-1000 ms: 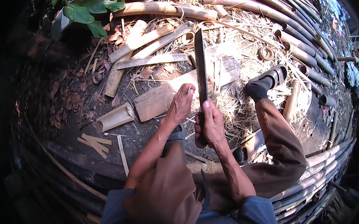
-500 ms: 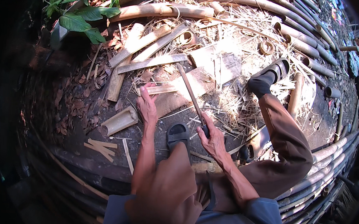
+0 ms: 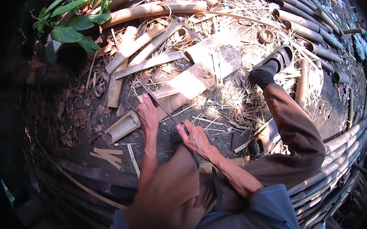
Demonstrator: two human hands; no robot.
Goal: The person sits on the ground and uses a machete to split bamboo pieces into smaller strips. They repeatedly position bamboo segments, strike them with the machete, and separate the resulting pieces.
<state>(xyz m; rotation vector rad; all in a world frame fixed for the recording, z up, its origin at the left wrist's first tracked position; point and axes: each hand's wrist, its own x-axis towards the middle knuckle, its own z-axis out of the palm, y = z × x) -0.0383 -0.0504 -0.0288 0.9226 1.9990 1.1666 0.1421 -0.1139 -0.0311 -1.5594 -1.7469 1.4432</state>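
My right hand (image 3: 195,138) is closed around the handle of a long knife (image 3: 158,103). Its narrow blade slants up to the left, past the fingers of my left hand (image 3: 149,115). That left hand is closed on the near end of a pale bamboo strip (image 3: 164,92), thumb on top, its other fingers partly hidden. The blade crosses the strip close to the thumb; whether it touches cannot be made out. Beneath the strip lies a flat wooden board (image 3: 196,81), brightly sunlit in the middle.
A split bamboo half (image 3: 124,127) and several thin strips (image 3: 106,157) lie left of my legs. Longer split pieces (image 3: 146,66) rest beyond the board, among shavings (image 3: 248,93). Bamboo poles (image 3: 304,30) are stacked at the far right, more (image 3: 336,161) at the near right. A leafy plant (image 3: 73,24) stands far left.
My right hand has moved left and nearer to me, carrying the knife; the blade has swung from over the board to across the strip by my left hand. My left hand keeps its hold.
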